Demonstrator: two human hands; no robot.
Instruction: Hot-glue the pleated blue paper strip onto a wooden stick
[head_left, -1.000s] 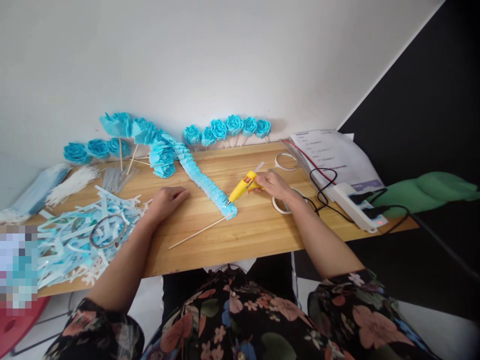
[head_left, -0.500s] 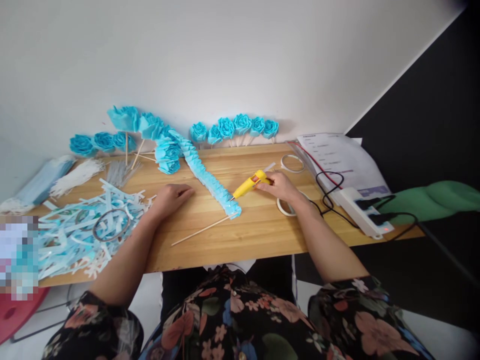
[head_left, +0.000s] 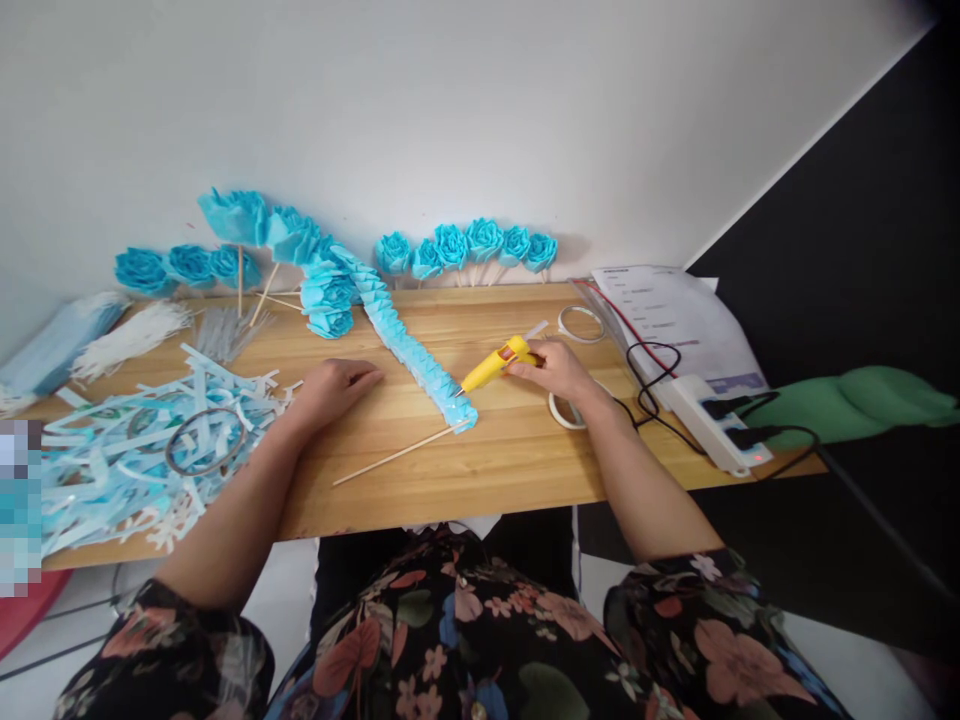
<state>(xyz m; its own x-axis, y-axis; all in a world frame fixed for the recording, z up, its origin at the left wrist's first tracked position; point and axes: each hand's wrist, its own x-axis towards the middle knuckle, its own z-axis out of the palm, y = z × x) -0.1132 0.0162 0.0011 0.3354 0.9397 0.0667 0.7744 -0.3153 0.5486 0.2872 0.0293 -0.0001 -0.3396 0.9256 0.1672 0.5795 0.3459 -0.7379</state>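
My right hand (head_left: 559, 372) is wrapped round a yellow hot glue gun (head_left: 487, 368), with a clear glue stick poking out of its back. The gun's nozzle points down-left at the near end of a long pleated blue crepe paper strip (head_left: 412, 352), touching it or just over it. A thin wooden stick (head_left: 397, 455) lies on the table, its right tip on the strip's end. My left hand (head_left: 337, 390) rests on the table left of the strip, holding nothing, its fingers loosely stretched to the right and partly hidden.
Blue paper roses (head_left: 480, 240) on sticks lean along the wall. Paper scraps (head_left: 150, 450) with a dark ring heap at left, near white stamens (head_left: 135, 335). Tape rolls (head_left: 581, 323), papers (head_left: 675, 320) and a power strip (head_left: 716, 425) with black cords lie at right.
The camera view has shifted slightly. The glue gun's nozzle has moved slightly along the strip, away from its near end. My left hand stays resting on the table.
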